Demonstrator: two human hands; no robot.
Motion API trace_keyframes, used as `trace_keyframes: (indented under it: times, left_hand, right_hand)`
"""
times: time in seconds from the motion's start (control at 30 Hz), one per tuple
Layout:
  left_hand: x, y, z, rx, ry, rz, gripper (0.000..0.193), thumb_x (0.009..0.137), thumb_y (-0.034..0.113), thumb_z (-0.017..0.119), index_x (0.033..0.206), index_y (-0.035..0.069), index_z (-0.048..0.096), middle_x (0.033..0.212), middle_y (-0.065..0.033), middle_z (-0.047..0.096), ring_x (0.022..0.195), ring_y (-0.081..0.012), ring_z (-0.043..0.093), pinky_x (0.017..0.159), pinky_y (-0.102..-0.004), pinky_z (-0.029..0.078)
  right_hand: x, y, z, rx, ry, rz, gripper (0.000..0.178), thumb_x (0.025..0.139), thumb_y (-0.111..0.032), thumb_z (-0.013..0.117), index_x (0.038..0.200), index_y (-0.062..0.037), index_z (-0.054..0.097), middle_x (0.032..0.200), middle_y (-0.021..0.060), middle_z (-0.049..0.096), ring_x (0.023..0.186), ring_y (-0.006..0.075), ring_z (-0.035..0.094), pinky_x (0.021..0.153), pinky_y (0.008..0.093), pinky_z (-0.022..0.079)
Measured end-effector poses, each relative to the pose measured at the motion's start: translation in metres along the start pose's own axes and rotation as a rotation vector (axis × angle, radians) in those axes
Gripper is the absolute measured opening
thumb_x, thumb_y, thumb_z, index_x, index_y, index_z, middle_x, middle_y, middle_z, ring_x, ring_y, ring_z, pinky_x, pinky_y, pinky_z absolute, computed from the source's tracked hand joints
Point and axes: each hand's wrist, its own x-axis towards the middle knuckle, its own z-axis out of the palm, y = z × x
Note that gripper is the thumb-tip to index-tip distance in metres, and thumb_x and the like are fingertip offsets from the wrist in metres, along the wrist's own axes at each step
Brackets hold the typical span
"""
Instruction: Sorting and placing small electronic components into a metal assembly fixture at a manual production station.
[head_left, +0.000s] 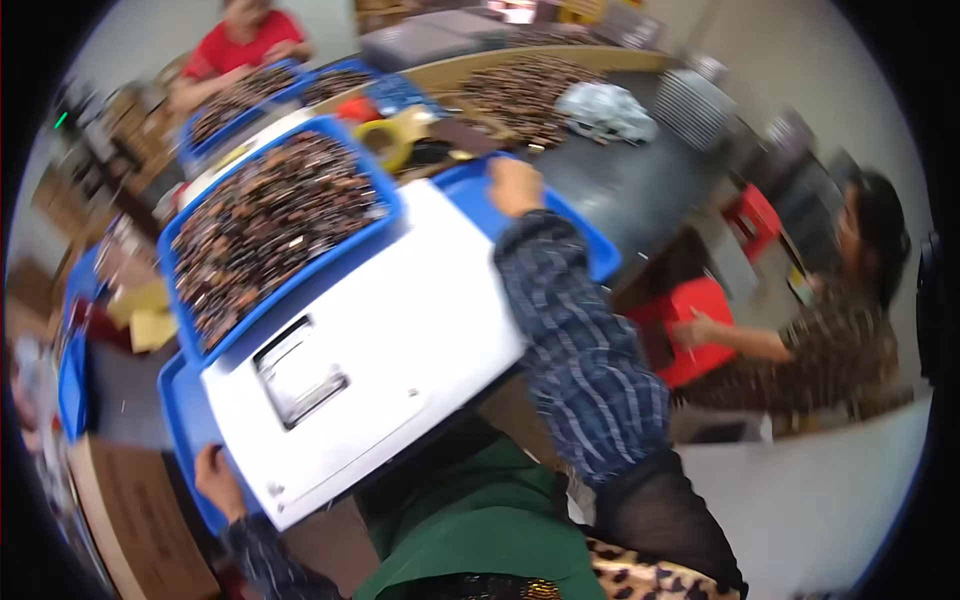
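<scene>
A white panel [370, 340] lies tilted in front of me, with a dark-edged rectangular opening [300, 370] in its face. Blue tray rims show past its left and right sides; whether they belong to one tray I cannot tell. My left hand [220, 485] is closed at the near left blue tray edge [178, 400], beside the panel's corner. My right hand [517, 187] grips the far edge of the blue tray [585, 235] on the right, its fingers partly hidden. Just beyond the panel, a blue tray [385, 190] holds a heap of small brown and black pieces [270, 225].
A dark table [640, 190] carries another heap of pieces [520, 95], a plastic bag [605, 110] and a yellow tape roll [385, 145]. One person in red [245, 50] sits across; another [850, 320] sits at right near red stools [690, 330]. A cardboard box [140, 520] stands lower left.
</scene>
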Motion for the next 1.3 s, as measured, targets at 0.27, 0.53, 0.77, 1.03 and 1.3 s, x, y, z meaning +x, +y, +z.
trace_keyframes:
  times: [0.27, 0.53, 0.77, 1.03, 1.3]
  left_hand:
    - [0.034, 0.048, -0.015, 0.052, 0.086, 0.035, 0.02, 0.072, 0.0, 0.059, 0.092, 0.0, 0.06, 0.091, -0.0132, 0.058, 0.085, -0.0258, 0.056, 0.075, -0.0322, 0.043]
    - [0.1, 0.165, 0.027, -0.021, 0.174, 0.346, 0.023, 0.075, 0.013, 0.062, 0.095, 0.001, 0.061, 0.095, -0.0109, 0.058, 0.091, -0.027, 0.052, 0.082, -0.034, 0.038]
    - [0.094, 0.168, 0.036, 0.017, 0.134, 0.378, 0.022, 0.075, 0.013, 0.059, 0.094, 0.004, 0.061, 0.093, -0.0069, 0.055, 0.091, -0.0241, 0.049, 0.079, -0.0339, 0.034]
    - [0.106, 0.159, 0.025, 0.066, 0.03, 0.297, 0.018, 0.071, 0.005, 0.058, 0.089, 0.004, 0.06, 0.077, -0.0096, 0.057, 0.076, -0.0255, 0.053, 0.071, -0.0348, 0.038]
    - [0.049, 0.184, 0.024, -0.597, -0.099, 0.261, 0.019, 0.073, -0.001, 0.06, 0.092, 0.001, 0.061, 0.08, -0.0076, 0.06, 0.067, -0.015, 0.056, 0.062, -0.0249, 0.046]
  right_hand:
    - [0.006, -0.089, -0.02, 0.767, -0.082, -0.28, 0.02, 0.07, -0.009, 0.064, 0.088, 0.0016, 0.062, 0.076, 0.0078, 0.064, 0.072, 0.0135, 0.06, 0.067, 0.0249, 0.047]
    - [-0.008, -0.148, 0.007, 0.52, -0.02, -0.539, 0.028, 0.074, -0.019, 0.062, 0.097, -0.0032, 0.06, 0.09, 0.0141, 0.062, 0.076, 0.0245, 0.06, 0.07, 0.0309, 0.047]
    - [0.0, -0.145, 0.01, 0.864, -0.262, -0.204, 0.024, 0.067, -0.01, 0.069, 0.087, 0.0005, 0.061, 0.08, 0.0057, 0.061, 0.072, 0.0111, 0.056, 0.066, 0.0236, 0.046]
    - [-0.008, -0.158, 0.016, 0.557, 0.071, -0.361, 0.021, 0.07, -0.012, 0.066, 0.087, -0.0002, 0.062, 0.072, 0.0078, 0.062, 0.065, 0.0147, 0.059, 0.062, 0.0253, 0.046]
    - [-0.007, -0.148, 0.012, 0.633, -0.025, -0.409, 0.015, 0.073, -0.011, 0.063, 0.085, -0.0012, 0.063, 0.071, 0.0068, 0.061, 0.062, 0.012, 0.057, 0.058, 0.025, 0.045]
